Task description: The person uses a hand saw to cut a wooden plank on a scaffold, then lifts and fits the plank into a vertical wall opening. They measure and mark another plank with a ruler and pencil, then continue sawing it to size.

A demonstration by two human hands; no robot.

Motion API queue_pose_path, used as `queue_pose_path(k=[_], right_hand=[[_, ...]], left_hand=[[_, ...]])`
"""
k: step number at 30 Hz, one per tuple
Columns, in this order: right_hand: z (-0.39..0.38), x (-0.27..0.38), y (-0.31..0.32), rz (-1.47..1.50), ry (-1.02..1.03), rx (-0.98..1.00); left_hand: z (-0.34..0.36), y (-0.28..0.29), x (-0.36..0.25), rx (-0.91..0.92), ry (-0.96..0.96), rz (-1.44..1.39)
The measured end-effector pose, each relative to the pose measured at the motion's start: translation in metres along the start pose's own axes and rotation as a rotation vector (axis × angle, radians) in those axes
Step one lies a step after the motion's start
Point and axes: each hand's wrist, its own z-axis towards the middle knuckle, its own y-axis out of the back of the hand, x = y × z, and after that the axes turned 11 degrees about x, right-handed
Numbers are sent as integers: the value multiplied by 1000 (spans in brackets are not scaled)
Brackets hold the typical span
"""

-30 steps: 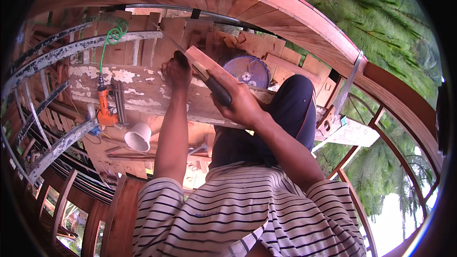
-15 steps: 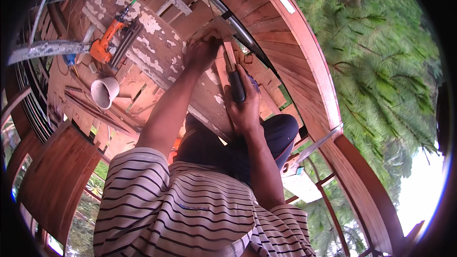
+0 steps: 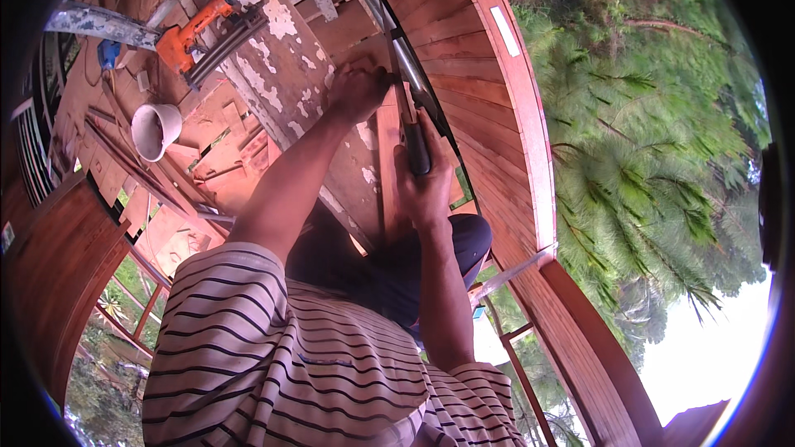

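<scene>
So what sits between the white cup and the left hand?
In the head view, between the white cup and the left hand lie loose wood offcuts and a paint-flaked plank.

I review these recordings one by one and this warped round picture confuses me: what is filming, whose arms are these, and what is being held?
There is no machine here. A person wears a wide fisheye camera on the head, looking down at their own arms, which is why straight boards look bent. The striped shirt at the bottom is the wearer's.

The left hand presses on a narrow reddish wooden strip lying on a paint-flecked wooden board. The right hand has its fingers wrapped round the dark handle of a long tool; its working end is hard to make out.

Also lying about: an orange power drill, a white plastic cup and wood offcuts. Beyond the curved wooden railing are trees.
</scene>
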Motion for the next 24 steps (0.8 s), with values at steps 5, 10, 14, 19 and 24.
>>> queue_pose_path(k=[5, 10, 14, 19, 24], right_hand=[[-146, -3, 19, 47, -38, -16], [-130, -4, 16, 1, -19, -3], [-7, -18, -3, -104, 52, -50], [-122, -1, 18, 37, -57, -4], [-166, -6, 17, -19, -74, -6]], left_hand=[[-7, -8, 10, 32, 106, -114], [-3, -25, 15, -47, 89, -84], [3, 2, -3, 109, 53, -65], [-5, -4, 6, 91, 124, -130], [-10, -21, 12, -10, 98, -107]])
